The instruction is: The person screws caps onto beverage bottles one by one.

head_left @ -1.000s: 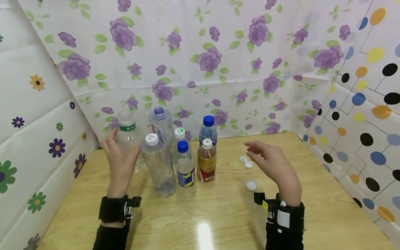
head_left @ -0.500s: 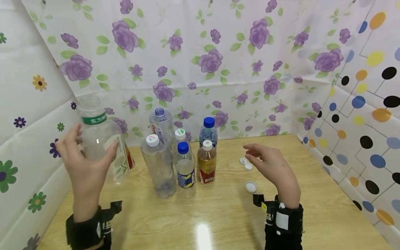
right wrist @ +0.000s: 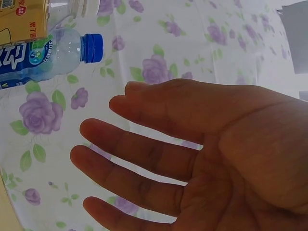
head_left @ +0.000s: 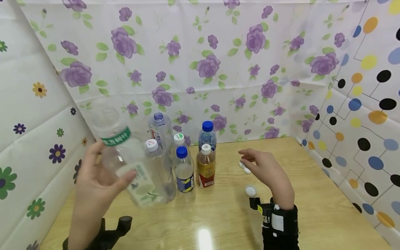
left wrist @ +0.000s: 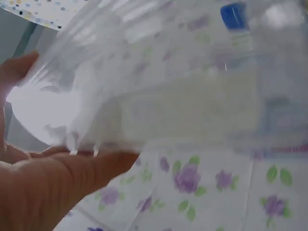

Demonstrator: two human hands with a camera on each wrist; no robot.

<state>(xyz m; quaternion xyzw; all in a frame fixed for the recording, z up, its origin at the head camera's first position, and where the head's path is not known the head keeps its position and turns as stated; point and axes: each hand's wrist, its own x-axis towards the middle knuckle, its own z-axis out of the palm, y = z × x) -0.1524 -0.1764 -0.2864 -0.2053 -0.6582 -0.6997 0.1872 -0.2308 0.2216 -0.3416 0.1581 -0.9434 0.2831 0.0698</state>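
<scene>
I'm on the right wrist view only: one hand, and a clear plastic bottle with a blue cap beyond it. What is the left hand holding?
Observer: The left hand grips a large clear plastic bottle with a green neck band.

Operator: Is it upright?

Observer: No, it is tilted, its neck leaning toward the person's left.

Operator: And what lies on the table near the right hand?

Observer: In the head view, three small round white caps lie on the light wooden table near the right hand, two of them close by its fingertips.
</scene>
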